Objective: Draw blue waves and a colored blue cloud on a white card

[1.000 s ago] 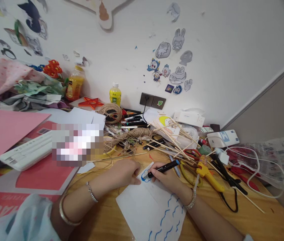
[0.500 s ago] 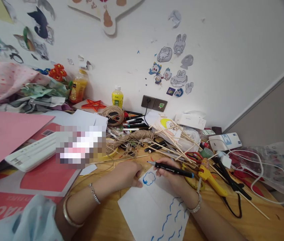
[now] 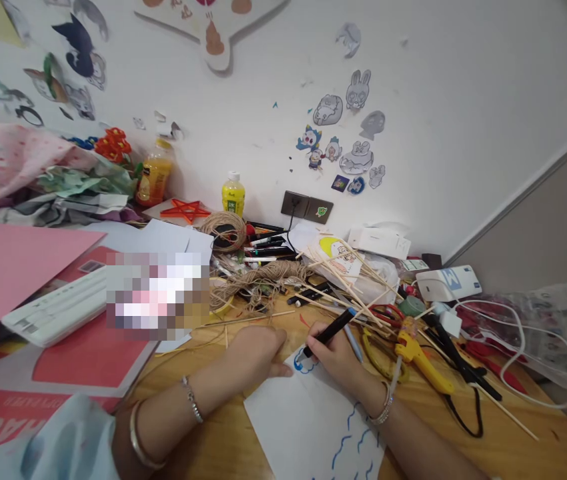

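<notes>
My right hand (image 3: 334,357) is closed round a black marker (image 3: 331,331) with a blue end. The marker slants down to the left, its tip on a blue cloud drawing (image 3: 299,363) near the top of a white sheet of paper (image 3: 288,420). Part of the cloud is coloured blue; my fingers cover its right side. Blue wavy lines run down the sheet's lower right. At the sheet's upper left edge rests my left hand (image 3: 259,352), thumb stretched onto the paper and apart from the bent fingers. A slim pale blue thing (image 3: 353,343) shows beside my right hand.
To the right lie a yellow glue gun (image 3: 421,363), red-handled scissors (image 3: 386,315) and a white cable (image 3: 518,320). Thin wooden sticks (image 3: 346,273) and twine (image 3: 273,273) are heaped behind the paper. Pink card (image 3: 23,267) and a white case (image 3: 58,307) occupy the left.
My right hand has turned the marker from lying level above the paper to slanting, bringing its tip down onto the cloud. The sheet sits slightly further right; my left hand stays at its edge.
</notes>
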Motion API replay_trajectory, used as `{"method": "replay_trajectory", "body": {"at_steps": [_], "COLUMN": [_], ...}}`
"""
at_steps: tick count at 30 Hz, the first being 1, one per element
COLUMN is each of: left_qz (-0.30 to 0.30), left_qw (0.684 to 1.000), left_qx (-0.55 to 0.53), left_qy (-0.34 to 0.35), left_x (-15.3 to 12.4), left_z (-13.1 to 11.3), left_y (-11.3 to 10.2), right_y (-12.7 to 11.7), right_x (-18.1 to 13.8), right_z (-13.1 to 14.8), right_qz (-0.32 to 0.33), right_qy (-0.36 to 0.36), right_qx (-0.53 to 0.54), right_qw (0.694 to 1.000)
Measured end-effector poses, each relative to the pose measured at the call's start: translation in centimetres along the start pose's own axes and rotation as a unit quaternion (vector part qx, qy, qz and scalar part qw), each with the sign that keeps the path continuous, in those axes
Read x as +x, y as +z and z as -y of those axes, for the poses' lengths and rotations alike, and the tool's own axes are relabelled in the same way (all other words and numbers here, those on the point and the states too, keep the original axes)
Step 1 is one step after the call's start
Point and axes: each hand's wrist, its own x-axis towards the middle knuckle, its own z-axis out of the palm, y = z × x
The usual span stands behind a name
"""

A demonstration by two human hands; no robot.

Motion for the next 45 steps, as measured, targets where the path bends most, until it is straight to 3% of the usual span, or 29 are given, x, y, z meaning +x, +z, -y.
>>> {"method": "replay_trajectory", "body": {"at_steps": [6, 45], "left_qz": [0.004, 0.018], "left_qw": [1.0, 1.0], "left_qx": [0.008, 0.012], "left_qy": [0.0, -0.008], "left_x": [0.19, 0.0], "left_z": [0.31, -0.22], "left_y": [0.17, -0.48], "right_y": [-0.08, -0.15], "right_x": [-0.11, -0.11], "right_z": [-0.35, -0.56], "right_qz": [0.018, 0.025], "right_qy": [-0.025, 0.007], "right_qx": [-0.029, 0.017], "right_qw": [0.999, 1.0]}}
